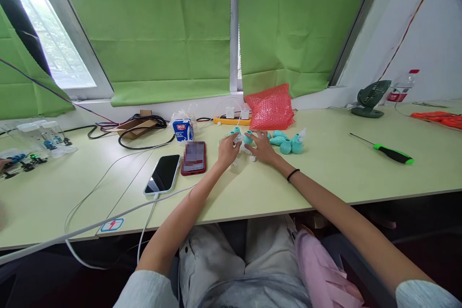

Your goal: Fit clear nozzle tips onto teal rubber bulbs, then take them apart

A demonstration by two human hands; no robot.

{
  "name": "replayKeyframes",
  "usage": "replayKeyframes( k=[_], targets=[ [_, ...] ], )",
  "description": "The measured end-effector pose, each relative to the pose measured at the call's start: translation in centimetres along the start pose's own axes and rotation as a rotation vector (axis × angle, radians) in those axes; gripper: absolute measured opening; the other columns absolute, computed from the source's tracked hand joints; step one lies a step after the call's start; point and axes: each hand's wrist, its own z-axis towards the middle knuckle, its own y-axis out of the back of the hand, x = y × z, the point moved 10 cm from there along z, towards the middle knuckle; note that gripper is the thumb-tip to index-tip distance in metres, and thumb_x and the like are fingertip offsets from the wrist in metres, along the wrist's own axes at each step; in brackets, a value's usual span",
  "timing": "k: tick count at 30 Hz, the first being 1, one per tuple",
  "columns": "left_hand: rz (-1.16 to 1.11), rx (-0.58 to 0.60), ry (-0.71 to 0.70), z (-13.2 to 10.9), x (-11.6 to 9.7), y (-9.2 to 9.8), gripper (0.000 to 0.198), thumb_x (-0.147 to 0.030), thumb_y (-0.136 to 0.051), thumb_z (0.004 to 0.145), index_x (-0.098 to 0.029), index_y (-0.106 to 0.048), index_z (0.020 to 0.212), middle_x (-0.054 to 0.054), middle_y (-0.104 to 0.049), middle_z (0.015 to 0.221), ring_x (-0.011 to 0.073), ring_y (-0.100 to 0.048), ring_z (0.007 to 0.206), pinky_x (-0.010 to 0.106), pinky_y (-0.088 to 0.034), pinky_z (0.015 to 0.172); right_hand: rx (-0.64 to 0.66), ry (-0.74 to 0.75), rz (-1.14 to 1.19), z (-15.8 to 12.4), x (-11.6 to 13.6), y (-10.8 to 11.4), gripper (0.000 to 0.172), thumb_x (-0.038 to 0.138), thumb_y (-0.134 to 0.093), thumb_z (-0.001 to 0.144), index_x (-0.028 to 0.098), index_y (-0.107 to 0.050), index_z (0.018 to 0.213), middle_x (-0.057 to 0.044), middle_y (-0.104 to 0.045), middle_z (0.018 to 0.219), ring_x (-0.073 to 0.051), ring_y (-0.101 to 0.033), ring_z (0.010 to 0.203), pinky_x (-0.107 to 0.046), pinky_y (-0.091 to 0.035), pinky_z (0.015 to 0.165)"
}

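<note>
Both my hands reach out to the middle of a pale green table (325, 178). My left hand (228, 150) is closed in a pinch on a small white and clear part beside a teal piece (248, 137). My right hand (263, 147) lies with its fingers spread, its fingertips touching that same teal piece. Several teal bulb-shaped parts (287, 144) lie just right of my right hand. Small white caps (253, 158) rest on the table between my hands.
A red phone (194, 158) and a black phone (163, 173) on a white cable lie to the left. Behind are a milk carton (183, 130), a red bubble-wrap bag (272, 107) and a yellow power strip (231, 119). A green-handled screwdriver (391, 153) and a fan (370, 98) sit right.
</note>
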Motion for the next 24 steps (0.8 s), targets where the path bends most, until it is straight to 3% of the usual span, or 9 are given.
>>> replayKeyframes(
  k=[3,6,10,14,16,19,24],
  targets=[
    [-0.057,-0.044,0.025,0.1,0.2,0.4,0.037,-0.022,-0.046,0.079,-0.014,-0.049,0.115,0.007,-0.065,0.081,0.0156,-0.057,0.066,0.026,-0.043,0.066,-0.202,-0.021,0.125,-0.2,0.1,2.3,0.035,0.036,-0.047,0.079,0.020,-0.056,0.109,-0.009,-0.047,0.109,-0.024,-0.042,0.101,-0.040,-0.034,0.088],
    [-0.182,-0.054,0.067,0.2,0.6,0.5,0.030,-0.021,-0.047,0.078,-0.015,-0.053,0.106,0.005,-0.063,0.075,0.0145,-0.057,0.064,0.025,-0.042,0.064,-0.298,-0.016,0.262,-0.6,0.8,3.4,0.027,0.030,-0.046,0.080,0.022,-0.060,0.101,-0.008,-0.045,0.103,-0.020,-0.047,0.093,-0.036,-0.041,0.082],
    [-0.405,-0.127,0.151,0.4,1.8,1.1,0.023,-0.021,-0.056,0.071,-0.016,-0.056,0.093,0.003,-0.060,0.073,0.0134,-0.057,0.067,0.023,-0.043,0.062,-0.283,0.043,0.358,-0.8,2.6,3.4,0.021,0.022,-0.048,0.076,0.023,-0.060,0.094,-0.007,-0.042,0.102,-0.018,-0.049,0.090,-0.035,-0.043,0.080],
    [-0.540,-0.254,0.199,0.5,2.9,2.4,0.023,-0.025,-0.064,0.063,-0.016,-0.058,0.084,0.001,-0.058,0.073,0.0117,-0.055,0.067,0.022,-0.044,0.061,-0.176,0.024,0.480,-0.6,2.9,2.4,0.045,0.018,-0.054,0.068,0.021,-0.043,0.111,-0.006,-0.048,0.098,-0.018,-0.051,0.084,-0.033,-0.046,0.072],
    [-0.634,-0.232,0.245,0.6,3.3,1.9,0.024,-0.026,-0.065,0.061,-0.016,-0.057,0.081,0.000,-0.055,0.068,0.0102,-0.053,0.060,0.022,-0.044,0.055,-0.151,-0.028,0.529,-0.6,2.5,2.1,0.053,0.018,-0.057,0.063,0.020,-0.037,0.112,-0.005,-0.052,0.095,-0.017,-0.052,0.079,-0.031,-0.046,0.068],
    [-0.823,-0.147,0.333,0.6,3.7,0.5,0.024,-0.023,-0.065,0.057,-0.015,-0.055,0.078,-0.002,-0.053,0.065,0.0094,-0.053,0.054,0.022,-0.047,0.049,-0.146,-0.033,0.539,-0.5,2.6,2.2,0.043,0.019,-0.059,0.059,0.019,-0.046,0.099,-0.004,-0.056,0.089,-0.016,-0.053,0.075,-0.030,-0.045,0.067],
    [-0.946,-0.066,0.415,0.1,3.6,-0.6,0.030,-0.012,-0.064,0.052,-0.015,-0.056,0.081,-0.004,-0.055,0.057,0.0092,-0.055,0.050,0.027,-0.051,0.056,-0.192,-0.009,0.517,-0.6,2.9,3.0,0.032,0.017,-0.058,0.057,0.018,-0.055,0.088,-0.004,-0.059,0.085,-0.018,-0.053,0.076,-0.031,-0.044,0.069]
  ],
)
